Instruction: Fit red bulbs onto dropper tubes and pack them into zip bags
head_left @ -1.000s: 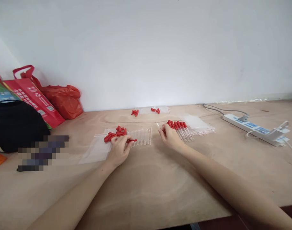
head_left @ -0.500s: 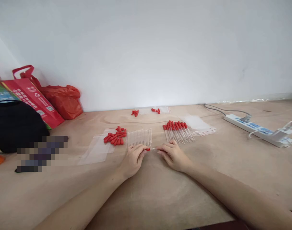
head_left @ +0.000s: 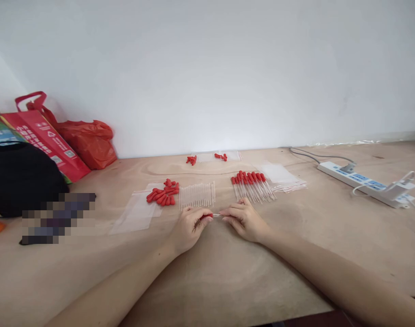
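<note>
My left hand (head_left: 191, 228) is closed, its thumb and fingers pinching a red rubber dropper bulb (head_left: 207, 216). From the right, my right hand (head_left: 244, 221) pinches a thin clear dropper tube (head_left: 217, 215), whose other end meets the bulb; how deep it sits is hidden by the fingers. Beyond my left hand lies a row of bare clear tubes (head_left: 197, 194), with a pile of loose red bulbs (head_left: 163, 195) left of it. Past my right hand, several droppers with red bulbs fitted (head_left: 253, 186) lie side by side, bulbs pointing away from me.
Clear plastic bags lie at left (head_left: 132, 213) and right (head_left: 284, 177). More red bulbs (head_left: 191, 160) and tubes lie near the wall. A white power strip (head_left: 364, 181) with cables is at right. Red bags (head_left: 91, 143) and a black bag (head_left: 26, 181) stand at left.
My fingertips have come closer together, so less of the tube shows between them. The bulb is now more covered by my left fingers. The rows and piles have stayed put.
</note>
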### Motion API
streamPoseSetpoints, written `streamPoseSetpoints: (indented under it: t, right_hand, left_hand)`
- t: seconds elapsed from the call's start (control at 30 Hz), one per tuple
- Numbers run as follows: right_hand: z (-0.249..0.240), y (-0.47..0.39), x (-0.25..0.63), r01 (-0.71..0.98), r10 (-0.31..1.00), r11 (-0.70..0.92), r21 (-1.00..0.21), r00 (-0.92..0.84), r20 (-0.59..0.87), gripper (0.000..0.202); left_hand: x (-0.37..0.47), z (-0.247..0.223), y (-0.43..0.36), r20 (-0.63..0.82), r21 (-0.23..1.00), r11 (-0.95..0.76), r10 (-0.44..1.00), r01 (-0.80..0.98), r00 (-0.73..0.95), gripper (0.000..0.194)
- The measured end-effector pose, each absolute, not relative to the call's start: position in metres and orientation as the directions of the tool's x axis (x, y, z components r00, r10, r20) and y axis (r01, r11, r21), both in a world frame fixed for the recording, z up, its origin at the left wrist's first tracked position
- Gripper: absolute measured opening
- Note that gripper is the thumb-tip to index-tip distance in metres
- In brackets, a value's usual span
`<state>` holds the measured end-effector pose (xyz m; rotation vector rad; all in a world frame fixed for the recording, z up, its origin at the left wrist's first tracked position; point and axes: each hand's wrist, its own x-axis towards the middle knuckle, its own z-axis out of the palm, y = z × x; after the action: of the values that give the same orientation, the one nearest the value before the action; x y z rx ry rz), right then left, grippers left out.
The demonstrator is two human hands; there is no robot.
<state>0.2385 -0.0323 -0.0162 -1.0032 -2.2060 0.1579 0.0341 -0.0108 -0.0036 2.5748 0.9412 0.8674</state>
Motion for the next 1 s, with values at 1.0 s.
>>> streamPoseSetpoints:
  t: [1.0]
  right_hand:
    - [-0.011, -0.037, 0.226, 0.698, 0.630, 0.712, -0.078, -0.586, 0.510, 0.025]
  left_hand:
    - [0.038, -0.004, -0.016, 0.439, 0.249, -0.842, 0.539, 0.479, 0.719, 0.015]
